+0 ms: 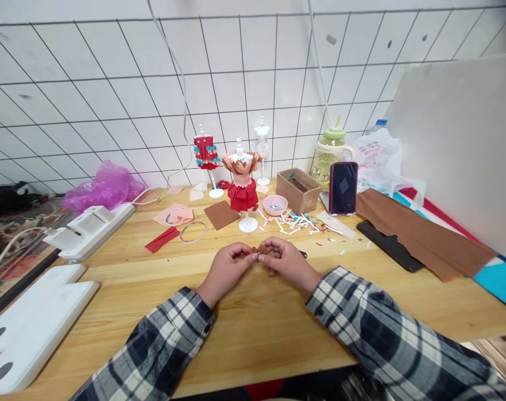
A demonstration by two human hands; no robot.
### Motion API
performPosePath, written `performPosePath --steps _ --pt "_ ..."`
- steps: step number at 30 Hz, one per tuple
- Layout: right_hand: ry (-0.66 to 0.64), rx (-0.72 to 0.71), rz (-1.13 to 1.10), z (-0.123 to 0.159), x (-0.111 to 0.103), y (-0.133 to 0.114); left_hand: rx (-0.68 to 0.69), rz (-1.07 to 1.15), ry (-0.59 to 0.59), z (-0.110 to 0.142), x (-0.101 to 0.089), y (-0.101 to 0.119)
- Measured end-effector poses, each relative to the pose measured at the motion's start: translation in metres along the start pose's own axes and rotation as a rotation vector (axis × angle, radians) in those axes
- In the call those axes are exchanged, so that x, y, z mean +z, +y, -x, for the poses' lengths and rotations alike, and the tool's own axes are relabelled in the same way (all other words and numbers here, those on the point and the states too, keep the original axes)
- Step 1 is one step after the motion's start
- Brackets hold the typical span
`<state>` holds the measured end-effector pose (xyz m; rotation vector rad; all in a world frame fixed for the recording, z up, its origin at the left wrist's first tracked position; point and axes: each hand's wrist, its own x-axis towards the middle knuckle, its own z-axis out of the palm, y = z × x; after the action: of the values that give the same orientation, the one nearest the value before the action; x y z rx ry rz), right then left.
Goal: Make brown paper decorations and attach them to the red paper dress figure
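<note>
Scrap of brown material [258, 250], small and folded, is pinched between the fingertips of the left grip [230, 266] and the right grip [290, 262], which nearly meet above a wooden table [253, 334]. The visible part of the scrap runs roughly side to side, from one grip toward the other; fingers cover the rest, so its full long axis and which end leads cannot be told. Bare wood spreads on the near side of both grips to the table's front edge, and more lies left of the left grip, as far as a white power strip [105, 228]. Room is tighter beyond the grips, where white sticks [284, 224], a pink bowl [275, 205], a flat brown square [222, 215] and a small dress form in a red skirt [243, 195] stand or lie close together. Just beside the right grip, a dark object [303, 254] shows partly; farther right lies a long brown sheet [420, 234].
</note>
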<state>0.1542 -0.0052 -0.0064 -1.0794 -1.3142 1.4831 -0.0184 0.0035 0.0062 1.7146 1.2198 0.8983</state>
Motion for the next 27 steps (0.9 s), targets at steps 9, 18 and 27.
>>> performPosePath --steps 9,18,27 --pt "-0.008 -0.010 -0.019 -0.001 0.000 0.002 -0.035 0.147 -0.006 0.000 0.003 -0.001" --pt "0.053 0.044 -0.044 -0.003 0.000 0.000 -0.030 0.092 0.028 -0.002 0.003 -0.003" --pt "0.054 0.041 -0.041 -0.007 0.000 0.011 0.041 -0.040 0.084 0.000 0.002 -0.008"
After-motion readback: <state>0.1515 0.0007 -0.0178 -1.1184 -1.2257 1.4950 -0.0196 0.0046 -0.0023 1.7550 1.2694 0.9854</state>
